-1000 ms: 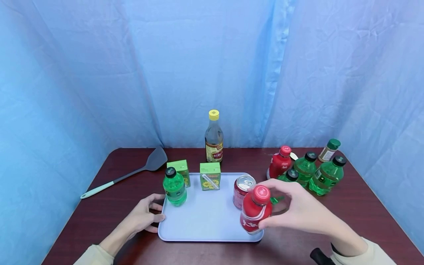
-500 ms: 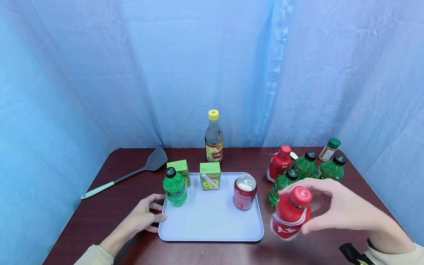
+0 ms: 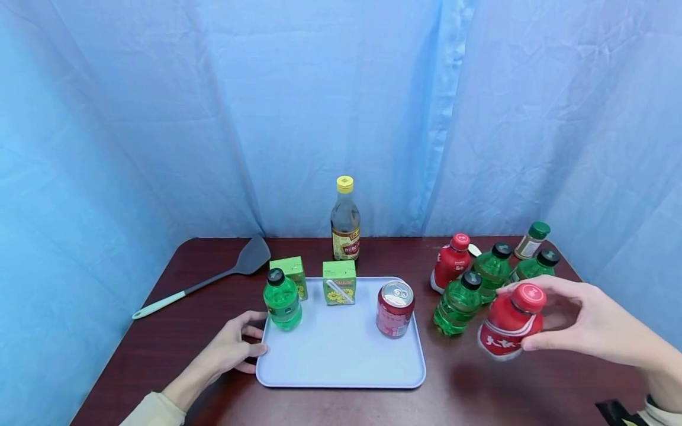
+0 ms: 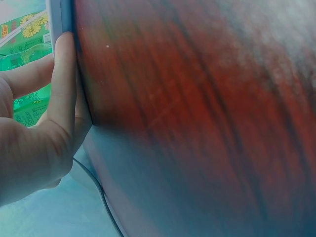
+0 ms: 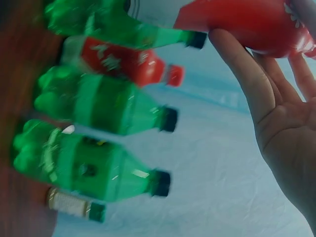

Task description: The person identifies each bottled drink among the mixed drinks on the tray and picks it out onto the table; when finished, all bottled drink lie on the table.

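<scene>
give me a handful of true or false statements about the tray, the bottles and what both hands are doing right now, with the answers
1. The right hand grips a red bottle in the air. True.
2. The red bottle is above the tray. False: it is to the right of the tray, over the table.
3. The left hand touches the tray's left edge. True.
4. The red can lies on its side. False: it stands upright on the tray.
5. A green bottle stands at the tray's far left corner. True.
6. The spatula lies on the tray. False: it lies on the table, left of the tray.
</scene>
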`<action>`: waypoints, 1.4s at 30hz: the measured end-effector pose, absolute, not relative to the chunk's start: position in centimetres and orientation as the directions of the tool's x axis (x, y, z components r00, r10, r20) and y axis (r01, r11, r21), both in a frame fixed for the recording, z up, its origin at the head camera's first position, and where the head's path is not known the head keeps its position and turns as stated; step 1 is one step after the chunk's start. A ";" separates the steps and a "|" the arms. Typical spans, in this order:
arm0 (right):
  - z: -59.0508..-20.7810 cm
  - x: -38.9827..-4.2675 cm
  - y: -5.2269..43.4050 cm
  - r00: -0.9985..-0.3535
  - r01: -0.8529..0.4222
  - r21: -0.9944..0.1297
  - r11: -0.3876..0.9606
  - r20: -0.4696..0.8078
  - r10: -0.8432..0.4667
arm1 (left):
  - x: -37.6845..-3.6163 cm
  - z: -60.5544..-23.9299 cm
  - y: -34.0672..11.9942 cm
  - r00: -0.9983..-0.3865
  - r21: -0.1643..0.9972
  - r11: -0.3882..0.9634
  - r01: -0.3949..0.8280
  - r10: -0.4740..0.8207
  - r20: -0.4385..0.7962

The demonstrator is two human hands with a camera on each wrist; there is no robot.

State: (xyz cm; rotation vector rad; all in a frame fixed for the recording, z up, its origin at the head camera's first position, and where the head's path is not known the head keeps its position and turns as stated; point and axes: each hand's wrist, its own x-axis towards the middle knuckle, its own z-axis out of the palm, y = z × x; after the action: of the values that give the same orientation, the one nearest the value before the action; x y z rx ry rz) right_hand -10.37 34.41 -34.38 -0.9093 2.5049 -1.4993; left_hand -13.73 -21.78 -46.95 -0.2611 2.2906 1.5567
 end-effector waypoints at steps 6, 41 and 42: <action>-35.7 -10.4 35.4 -0.900 -0.389 -0.793 0.469 0.217 -0.379 | -13.8 -47.0 -21.8 -0.917 0.855 0.384 -0.350 0.046 -0.396; -43.7 -13.1 37.3 -0.952 -0.291 -0.770 0.568 0.293 -0.090 | -13.9 -47.0 -21.7 -0.911 0.843 0.393 -0.366 0.031 -0.411; -43.7 -13.1 37.4 -0.951 -0.293 -0.765 0.573 0.297 -0.090 | -13.9 -46.9 -21.7 -0.912 0.844 0.393 -0.365 0.031 -0.409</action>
State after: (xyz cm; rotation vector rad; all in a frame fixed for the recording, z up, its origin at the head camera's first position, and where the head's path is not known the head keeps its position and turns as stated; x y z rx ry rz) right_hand -13.13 37.36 -43.68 -0.3686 2.9820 -1.5220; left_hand -13.86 -21.70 -46.92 -0.2897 2.2971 1.5269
